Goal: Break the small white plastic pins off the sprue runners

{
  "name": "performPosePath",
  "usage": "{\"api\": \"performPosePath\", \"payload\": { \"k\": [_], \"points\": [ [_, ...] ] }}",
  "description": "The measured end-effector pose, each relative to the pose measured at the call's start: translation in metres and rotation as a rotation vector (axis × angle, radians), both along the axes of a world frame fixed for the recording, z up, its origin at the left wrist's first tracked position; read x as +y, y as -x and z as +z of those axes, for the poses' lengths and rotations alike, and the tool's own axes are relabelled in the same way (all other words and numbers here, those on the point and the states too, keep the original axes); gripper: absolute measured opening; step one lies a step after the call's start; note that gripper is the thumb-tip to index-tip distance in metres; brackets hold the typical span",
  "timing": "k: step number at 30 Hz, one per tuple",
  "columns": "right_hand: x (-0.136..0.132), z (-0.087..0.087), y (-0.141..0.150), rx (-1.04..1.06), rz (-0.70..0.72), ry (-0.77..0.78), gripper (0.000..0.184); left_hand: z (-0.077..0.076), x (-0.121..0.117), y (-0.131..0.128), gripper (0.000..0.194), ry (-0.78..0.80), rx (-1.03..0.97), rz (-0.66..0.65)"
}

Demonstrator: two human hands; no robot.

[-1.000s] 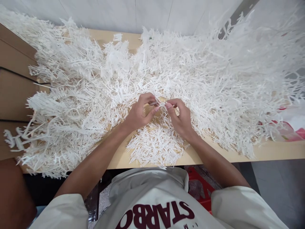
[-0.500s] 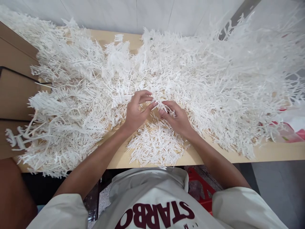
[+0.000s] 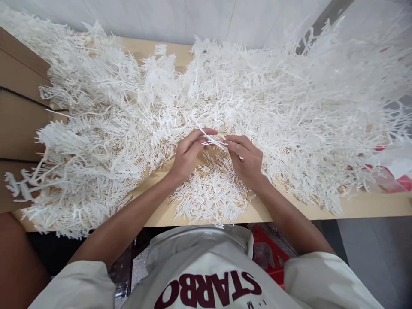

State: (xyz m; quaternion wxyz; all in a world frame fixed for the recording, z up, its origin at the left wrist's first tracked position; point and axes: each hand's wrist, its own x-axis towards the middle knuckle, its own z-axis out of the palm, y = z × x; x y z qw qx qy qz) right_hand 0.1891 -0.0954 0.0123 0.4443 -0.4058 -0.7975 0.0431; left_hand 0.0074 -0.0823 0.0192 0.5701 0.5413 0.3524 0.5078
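Between my hands is a white branched plastic piece (image 3: pixel 213 140) with thin prongs, held just above the table. My left hand (image 3: pixel 189 152) is closed on its left side, fingertips pinching it. On the right, my right hand (image 3: pixel 246 159) pinches the other end between thumb and fingers. Below my hands lies a small heap of loose short white sticks (image 3: pixel 212 195) near the table's front edge. A large mass of similar white branched pieces (image 3: pixel 273 98) spreads behind and to both sides.
The tan tabletop (image 3: pixel 370 205) shows along the front edge. A cardboard box (image 3: pixel 22 124) with black straps stands at the left. Pink and clear plastic bags (image 3: pixel 386 178) lie at the right. A tiled wall (image 3: pixel 206 19) runs along the back, and a red stool (image 3: pixel 267 253) is under the table.
My hands have closed in around the white piece, and its angle has changed. The right hand's fingers now point more to the left. The heaps look the same.
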Motion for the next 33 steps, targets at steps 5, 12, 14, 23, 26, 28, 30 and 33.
{"api": "performPosePath", "payload": {
  "k": [5,12,14,23,26,28,30,33],
  "points": [
    [0.001,-0.001,-0.002,-0.186,0.026,-0.03,0.04,0.002,0.0,-0.002,0.026,0.176,-0.252,-0.089],
    [-0.002,0.001,0.003,-0.339,0.179,-0.03,0.035,-0.02,0.002,-0.004,0.032,0.215,-0.118,0.252],
    [-0.003,0.001,0.002,-0.247,0.123,-0.011,0.038,-0.023,0.003,-0.002,0.034,0.207,-0.036,0.267],
    [0.001,0.011,0.005,0.102,-0.127,0.436,0.022,-0.005,-0.004,-0.004,0.024,0.098,0.162,-0.035],
    [0.003,0.006,0.003,0.265,-0.166,0.449,0.02,-0.009,-0.004,-0.005,0.025,0.122,0.126,0.011],
    [0.004,0.001,0.002,0.362,-0.195,0.459,0.018,-0.013,-0.002,-0.005,0.023,0.088,0.109,0.107],
    [0.005,-0.003,0.002,0.43,-0.178,0.482,0.032,-0.016,0.001,-0.005,0.021,0.046,0.104,0.186],
    [0.007,-0.006,0.003,0.427,-0.115,0.512,0.056,-0.015,0.002,-0.004,0.02,0.016,0.119,0.211]
  ]
}}
